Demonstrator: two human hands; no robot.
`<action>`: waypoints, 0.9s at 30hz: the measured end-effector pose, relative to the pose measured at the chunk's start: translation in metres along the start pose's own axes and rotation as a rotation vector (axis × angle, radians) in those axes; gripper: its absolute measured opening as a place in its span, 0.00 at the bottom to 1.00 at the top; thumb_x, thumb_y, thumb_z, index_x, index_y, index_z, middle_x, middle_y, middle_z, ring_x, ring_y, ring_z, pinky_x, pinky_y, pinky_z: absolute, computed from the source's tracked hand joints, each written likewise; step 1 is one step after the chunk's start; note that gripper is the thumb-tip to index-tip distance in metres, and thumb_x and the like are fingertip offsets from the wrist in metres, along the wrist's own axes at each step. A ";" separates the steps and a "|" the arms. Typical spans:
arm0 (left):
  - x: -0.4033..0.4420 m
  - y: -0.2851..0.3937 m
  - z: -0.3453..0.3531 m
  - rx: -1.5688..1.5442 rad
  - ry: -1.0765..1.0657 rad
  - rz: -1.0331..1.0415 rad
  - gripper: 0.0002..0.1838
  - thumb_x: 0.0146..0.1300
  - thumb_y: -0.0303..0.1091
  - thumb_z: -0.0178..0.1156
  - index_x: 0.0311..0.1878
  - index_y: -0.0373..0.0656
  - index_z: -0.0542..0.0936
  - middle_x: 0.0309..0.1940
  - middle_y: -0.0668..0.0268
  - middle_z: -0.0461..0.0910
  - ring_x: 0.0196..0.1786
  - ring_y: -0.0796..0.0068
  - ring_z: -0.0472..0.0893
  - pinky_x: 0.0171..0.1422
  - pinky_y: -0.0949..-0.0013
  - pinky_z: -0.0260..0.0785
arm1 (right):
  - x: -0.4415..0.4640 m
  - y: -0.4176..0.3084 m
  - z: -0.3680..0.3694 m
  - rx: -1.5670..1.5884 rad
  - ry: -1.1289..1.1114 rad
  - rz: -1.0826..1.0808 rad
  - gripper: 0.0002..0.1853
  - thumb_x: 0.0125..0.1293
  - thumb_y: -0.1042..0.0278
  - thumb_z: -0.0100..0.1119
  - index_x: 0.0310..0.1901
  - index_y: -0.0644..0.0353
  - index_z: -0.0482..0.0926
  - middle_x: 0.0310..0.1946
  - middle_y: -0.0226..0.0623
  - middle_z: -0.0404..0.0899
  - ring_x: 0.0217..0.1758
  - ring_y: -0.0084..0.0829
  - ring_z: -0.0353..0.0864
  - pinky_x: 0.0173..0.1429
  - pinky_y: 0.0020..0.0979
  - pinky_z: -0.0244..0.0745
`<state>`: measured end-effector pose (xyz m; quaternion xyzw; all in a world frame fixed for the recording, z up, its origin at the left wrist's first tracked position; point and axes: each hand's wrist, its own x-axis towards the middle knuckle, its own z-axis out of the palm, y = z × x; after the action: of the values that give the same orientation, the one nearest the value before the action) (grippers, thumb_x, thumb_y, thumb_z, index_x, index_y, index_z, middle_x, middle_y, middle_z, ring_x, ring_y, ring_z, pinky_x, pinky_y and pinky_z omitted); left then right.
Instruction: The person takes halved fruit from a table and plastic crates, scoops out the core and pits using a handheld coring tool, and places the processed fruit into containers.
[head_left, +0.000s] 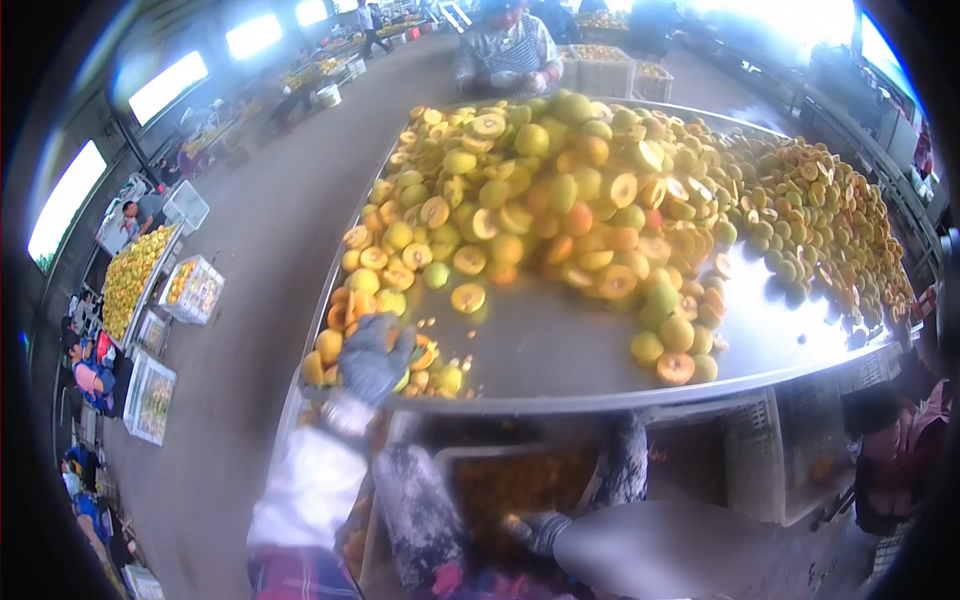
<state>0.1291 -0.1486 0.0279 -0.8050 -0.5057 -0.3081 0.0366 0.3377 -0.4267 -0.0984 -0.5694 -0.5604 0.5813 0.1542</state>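
Observation:
My left hand (375,358), in a grey glove, is over the fruit at the table's near left corner. Its thumb is apart from the fingers, and no fruit shows clearly in its grasp. Whole and halved yellow-green fruits (530,140) are heaped on the metal table (540,350). Low in front of me, my right hand (540,531) is above a crate of brownish pieces (520,485), between my patterned trouser legs. It is blurred, and what its fingers hold, if anything, cannot be made out.
Across the table stands a person (508,55) in a striped top. White crates (600,75) are behind that person. At the right edge sits another person (900,440), near a pale crate (755,455). A second fruit-covered table (137,275) with crates and people is far left.

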 end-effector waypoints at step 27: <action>-0.117 0.138 0.001 -1.747 -0.352 -1.034 0.23 0.65 0.51 0.54 0.48 0.40 0.77 0.38 0.58 0.80 0.37 0.65 0.79 0.40 0.65 0.76 | -0.021 -0.065 -0.018 0.010 0.527 -0.288 0.15 0.74 0.67 0.45 0.56 0.64 0.75 0.45 0.50 0.80 0.47 0.49 0.80 0.52 0.38 0.75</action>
<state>0.2101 -0.3079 0.0002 -0.2684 -0.3880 -0.4241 -0.7730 0.3290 -0.4140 -0.0298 -0.6146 -0.5733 0.3884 0.3778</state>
